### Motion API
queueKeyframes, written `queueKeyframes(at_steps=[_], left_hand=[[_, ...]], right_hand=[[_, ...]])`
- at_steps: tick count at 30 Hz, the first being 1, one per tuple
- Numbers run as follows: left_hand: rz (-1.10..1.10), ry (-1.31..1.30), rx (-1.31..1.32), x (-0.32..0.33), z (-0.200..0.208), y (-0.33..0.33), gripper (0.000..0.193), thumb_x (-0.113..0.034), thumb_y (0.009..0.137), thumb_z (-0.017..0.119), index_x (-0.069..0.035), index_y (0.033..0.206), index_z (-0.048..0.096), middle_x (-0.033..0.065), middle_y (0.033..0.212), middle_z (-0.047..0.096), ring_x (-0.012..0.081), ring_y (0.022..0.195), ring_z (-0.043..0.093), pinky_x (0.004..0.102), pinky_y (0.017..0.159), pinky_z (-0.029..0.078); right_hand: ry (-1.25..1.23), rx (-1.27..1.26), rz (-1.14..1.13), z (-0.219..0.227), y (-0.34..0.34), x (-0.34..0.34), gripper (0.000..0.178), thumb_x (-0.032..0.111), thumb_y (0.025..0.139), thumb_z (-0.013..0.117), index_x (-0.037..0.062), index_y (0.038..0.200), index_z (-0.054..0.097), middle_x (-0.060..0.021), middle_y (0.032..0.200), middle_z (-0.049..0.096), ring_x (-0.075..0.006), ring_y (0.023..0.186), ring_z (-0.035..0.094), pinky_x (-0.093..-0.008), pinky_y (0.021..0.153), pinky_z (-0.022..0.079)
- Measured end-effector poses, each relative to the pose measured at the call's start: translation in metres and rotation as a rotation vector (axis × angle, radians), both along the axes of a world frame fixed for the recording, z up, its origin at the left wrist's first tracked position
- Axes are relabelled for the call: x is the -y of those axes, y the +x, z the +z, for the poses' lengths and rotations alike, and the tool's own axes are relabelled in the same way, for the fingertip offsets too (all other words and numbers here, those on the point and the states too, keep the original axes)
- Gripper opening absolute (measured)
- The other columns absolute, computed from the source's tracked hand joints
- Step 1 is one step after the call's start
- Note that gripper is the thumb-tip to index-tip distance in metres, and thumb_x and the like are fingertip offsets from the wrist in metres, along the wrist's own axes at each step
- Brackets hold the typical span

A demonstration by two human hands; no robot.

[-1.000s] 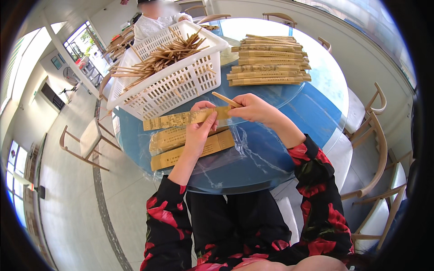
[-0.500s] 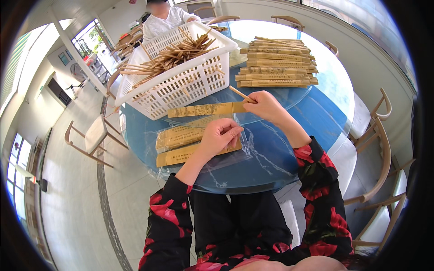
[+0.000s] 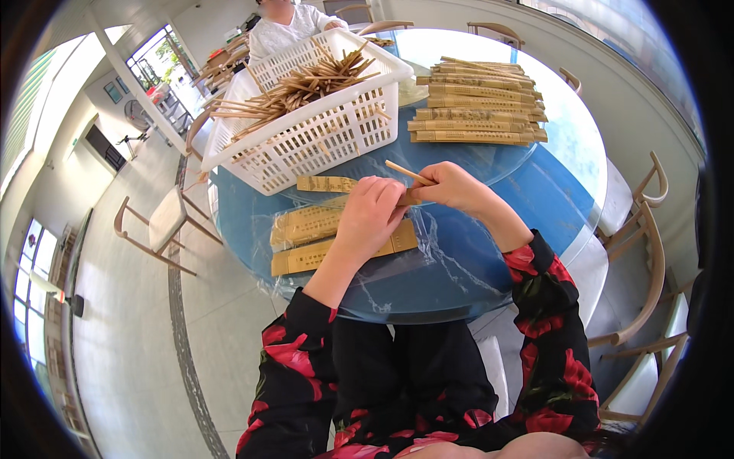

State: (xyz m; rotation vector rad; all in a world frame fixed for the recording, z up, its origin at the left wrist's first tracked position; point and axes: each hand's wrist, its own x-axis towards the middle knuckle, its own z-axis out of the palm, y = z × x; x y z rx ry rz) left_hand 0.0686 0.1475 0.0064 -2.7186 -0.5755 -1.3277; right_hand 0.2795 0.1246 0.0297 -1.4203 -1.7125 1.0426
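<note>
So the right hand [image 3: 453,187] is pinching a wooden stick [image 3: 407,171] that's slanting up and left, while the left hand [image 3: 372,213] is curving over a printed gold paper sleeve [image 3: 325,183], fingertips almost meeting the right hand's near the paper's right end. Can't tell if the left fingers are really gripping, since the knuckles are hiding that part. The sleeve's far end is poking out leftward, on the near side of the white basket [image 3: 294,154]. For this bit I'd be going light: thin paper is probably creasing easily, so try supporting it close to where both hands are meeting and keeping the stick from snagging the edge. Two more gold sleeves [image 3: 306,225] are lying with clear plastic film by the left forearm on the blue counter [image 3: 558,183]. Further out, the basket is holding loose sticks [image 3: 310,88], a sleeve pile [image 3: 485,103] is sitting to its right, and a person in white [image 3: 287,32] is staying behind it
</note>
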Motion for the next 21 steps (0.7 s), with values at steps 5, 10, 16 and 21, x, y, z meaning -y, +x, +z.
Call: queueKeyframes(at_steps=[5, 10, 16, 21], left_hand=[[0.078, 0.069, -0.039, 0.004, 0.006, -0.006, 0.046, -0.013, 0.07, 0.086, -0.007, 0.109, 0.062, 0.007, 0.094, 0.064, 0.0295, 0.09, 0.06, 0.0415, 0.081, 0.05], [0.252, 0.064, -0.085, 0.01, 0.016, -0.014, 0.05, -0.03, 0.07, 0.085, -0.008, 0.11, 0.066, 0.0029, 0.084, 0.058, 0.0239, 0.084, 0.06, 0.0387, 0.075, 0.051], [0.215, -0.007, -0.196, 0.015, 0.018, -0.01, 0.048, -0.033, 0.07, 0.084, -0.011, 0.11, 0.07, 0.003, 0.083, 0.057, 0.0235, 0.081, 0.059, 0.0357, 0.071, 0.052], [0.143, -0.088, -0.163, 0.009, 0.009, -0.01, 0.046, -0.029, 0.074, 0.083, -0.01, 0.114, 0.07, 0.0055, 0.092, 0.063, 0.0266, 0.088, 0.062, 0.0385, 0.078, 0.053]], right_hand=[[0.006, 0.014, 0.018, 0.001, -0.002, 0.0, 0.02, 0.019, 0.086, 0.073, -0.0013, 0.088, 0.071, 0.0005, 0.073, 0.059, -0.0081, 0.069, 0.05, -0.026, 0.062, 0.041], [-0.011, -0.021, -0.012, 0.011, -0.001, 0.006, 0.018, 0.017, 0.088, 0.073, -0.0008, 0.089, 0.071, 0.0003, 0.075, 0.06, -0.0084, 0.069, 0.052, -0.026, 0.064, 0.043], [0.034, -0.046, 0.047, -0.007, 0.004, -0.001, 0.023, 0.022, 0.085, 0.075, 0.0001, 0.083, 0.069, 0.0008, 0.068, 0.055, -0.009, 0.064, 0.047, -0.029, 0.057, 0.037], [-0.141, -0.014, 0.056, 0.012, -0.001, 0.005, 0.019, 0.019, 0.089, 0.071, 0.0004, 0.086, 0.069, 0.003, 0.068, 0.053, -0.0057, 0.062, 0.045, -0.0259, 0.054, 0.035]])
